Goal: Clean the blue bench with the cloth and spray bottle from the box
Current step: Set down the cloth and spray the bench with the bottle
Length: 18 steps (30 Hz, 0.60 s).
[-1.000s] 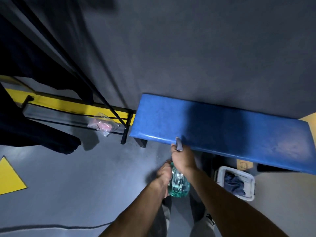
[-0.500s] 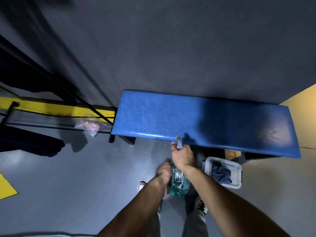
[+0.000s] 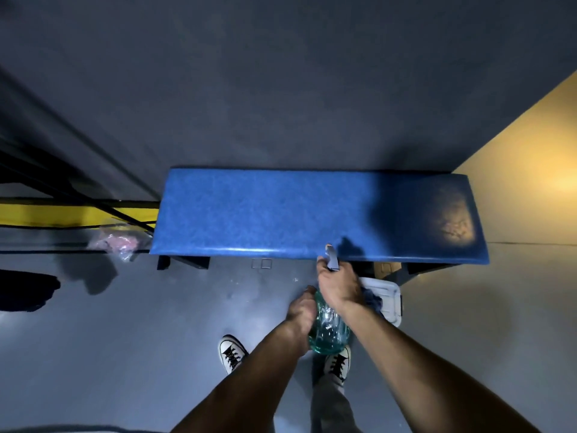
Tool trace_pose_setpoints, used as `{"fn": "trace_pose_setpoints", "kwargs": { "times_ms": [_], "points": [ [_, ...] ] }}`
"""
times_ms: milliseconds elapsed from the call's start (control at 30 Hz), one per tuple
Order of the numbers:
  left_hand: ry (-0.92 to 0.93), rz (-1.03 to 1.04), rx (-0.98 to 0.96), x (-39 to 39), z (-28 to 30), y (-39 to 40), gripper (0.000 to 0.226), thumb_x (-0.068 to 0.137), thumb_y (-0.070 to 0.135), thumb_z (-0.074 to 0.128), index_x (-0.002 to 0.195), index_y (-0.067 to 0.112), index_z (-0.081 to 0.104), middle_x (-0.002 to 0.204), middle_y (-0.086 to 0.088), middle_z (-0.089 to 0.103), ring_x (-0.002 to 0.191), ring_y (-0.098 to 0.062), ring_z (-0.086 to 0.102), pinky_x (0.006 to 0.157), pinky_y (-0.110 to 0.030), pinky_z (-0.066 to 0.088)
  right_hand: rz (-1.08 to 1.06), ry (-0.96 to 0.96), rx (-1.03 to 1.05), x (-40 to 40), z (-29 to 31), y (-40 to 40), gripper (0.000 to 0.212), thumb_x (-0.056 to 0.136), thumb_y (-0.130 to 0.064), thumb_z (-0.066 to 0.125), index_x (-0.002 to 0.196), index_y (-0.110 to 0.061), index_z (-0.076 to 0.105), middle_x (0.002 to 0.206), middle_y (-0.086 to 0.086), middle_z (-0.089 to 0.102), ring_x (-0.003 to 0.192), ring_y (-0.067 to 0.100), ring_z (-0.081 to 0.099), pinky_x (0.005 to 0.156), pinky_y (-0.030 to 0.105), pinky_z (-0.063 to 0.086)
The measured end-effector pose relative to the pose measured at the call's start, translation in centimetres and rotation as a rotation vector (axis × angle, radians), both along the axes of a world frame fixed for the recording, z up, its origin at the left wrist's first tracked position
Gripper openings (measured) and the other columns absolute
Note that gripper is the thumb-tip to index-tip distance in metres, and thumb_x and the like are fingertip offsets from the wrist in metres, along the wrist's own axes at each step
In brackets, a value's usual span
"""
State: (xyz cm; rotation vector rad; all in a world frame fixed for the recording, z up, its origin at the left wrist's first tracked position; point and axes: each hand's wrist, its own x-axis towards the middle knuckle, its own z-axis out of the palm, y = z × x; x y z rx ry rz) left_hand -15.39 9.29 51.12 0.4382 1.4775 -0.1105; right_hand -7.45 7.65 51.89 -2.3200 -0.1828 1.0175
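The blue bench [image 3: 281, 210] stands against the grey wall, its padded top bare. A clear teal spray bottle [image 3: 329, 334] is held in both hands just in front of the bench's near edge. My right hand [image 3: 338, 284] wraps the grey spray head, whose nozzle [image 3: 331, 256] points at the bench. My left hand [image 3: 301, 309] grips the bottle's body from the left. A white box [image 3: 392, 300] sits on the floor under the bench's right part, half hidden by my right hand. The dark blue cloth [image 3: 373, 300] lies in it.
A clear bag with pink contents [image 3: 117, 243] lies on the floor left of the bench, by a black rack [image 3: 93, 201] and a yellow strip. Dark clothing [image 3: 25, 290] hangs at far left. A yellow wall [image 3: 530, 176] closes the right side. My shoes [image 3: 232, 354] stand on grey floor.
The view has shifted so the whole bench now sits centred and level. Both hands keep the same hold on the spray bottle at the bench's front edge.
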Motion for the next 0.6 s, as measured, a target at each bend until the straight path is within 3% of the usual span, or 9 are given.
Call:
{"fn": "trace_pose_setpoints", "kwargs": {
  "times_ms": [100, 200, 267, 367, 467, 533, 600],
  "points": [
    [-0.009, 0.039, -0.025, 2.3, -1.0, -1.6, 0.045, 0.106, 0.037, 0.042, 0.095, 0.002, 0.066, 0.091, -0.025, 0.071, 0.069, -0.034, 0.066, 0.067, -0.036, 0.055, 0.001, 0.016, 0.017, 2.3, -0.4, -2.0, 0.041, 0.099, -0.048, 0.050, 0.103, -0.012, 0.069, 0.094, 0.015, 0.072, 0.088, 0.038, 0.068, 0.067, 0.032, 0.048],
    [0.014, 0.048, -0.027, 5.1, -1.9, -3.5, 0.052, 0.103, 0.044, 0.047, 0.109, -0.002, 0.070, 0.101, -0.025, 0.074, 0.076, -0.037, 0.073, 0.072, -0.043, 0.061, -0.045, 0.001, 0.024, 4.7, -1.0, -4.0, 0.039, 0.098, -0.049, 0.050, 0.112, -0.018, 0.068, 0.083, 0.012, 0.066, 0.082, 0.039, 0.068, 0.063, 0.035, 0.047],
    [-0.008, 0.020, -0.019, 6.7, -2.5, -4.6, 0.056, 0.100, 0.049, 0.049, 0.111, 0.000, 0.072, 0.103, -0.026, 0.076, 0.085, -0.040, 0.076, 0.080, -0.049, 0.063, -0.084, -0.004, 0.048, 6.2, -1.3, -5.0, 0.040, 0.097, -0.050, 0.051, 0.116, -0.019, 0.068, 0.085, 0.016, 0.070, 0.085, 0.041, 0.070, 0.070, 0.043, 0.055],
    [-0.014, -0.009, -0.012, 8.8, -3.5, -6.0, 0.048, 0.101, 0.043, 0.052, 0.103, -0.001, 0.070, 0.098, -0.026, 0.074, 0.076, -0.037, 0.072, 0.073, -0.043, 0.059, -0.113, -0.013, 0.055, 8.5, -1.8, -6.3, 0.036, 0.099, -0.044, 0.051, 0.120, -0.019, 0.066, 0.093, 0.017, 0.070, 0.085, 0.040, 0.069, 0.071, 0.042, 0.054],
    [-0.002, -0.108, 0.021, 10.3, -7.9, -7.6, 0.060, 0.082, 0.057, 0.063, 0.108, 0.003, 0.072, 0.101, -0.024, 0.076, 0.093, -0.042, 0.075, 0.092, -0.057, 0.059, -0.152, 0.011, 0.039, 10.4, -2.9, -7.9, 0.034, 0.098, -0.044, 0.051, 0.119, -0.021, 0.065, 0.094, 0.014, 0.067, 0.077, 0.032, 0.063, 0.067, 0.034, 0.044],
    [-0.008, -0.185, 0.016, 10.9, -9.0, -8.5, 0.074, 0.067, 0.064, 0.066, 0.114, 0.006, 0.071, 0.106, -0.021, 0.076, 0.098, -0.041, 0.074, 0.094, -0.061, 0.057, -0.179, 0.025, 0.025, 11.5, -3.6, -9.1, 0.037, 0.097, -0.049, 0.050, 0.112, -0.020, 0.066, 0.089, 0.012, 0.065, 0.073, 0.031, 0.059, 0.066, 0.031, 0.043],
    [-0.070, -0.216, 0.054, 12.3, -7.3, -8.9, 0.047, 0.088, 0.053, 0.059, 0.110, 0.012, 0.068, 0.106, -0.009, 0.074, 0.100, -0.031, 0.072, 0.095, -0.050, 0.059, -0.218, 0.044, 0.034, 12.8, -3.8, -10.2, 0.038, 0.098, -0.050, 0.051, 0.104, -0.015, 0.065, 0.086, 0.011, 0.064, 0.075, 0.032, 0.061, 0.066, 0.030, 0.043]
  ]
}}
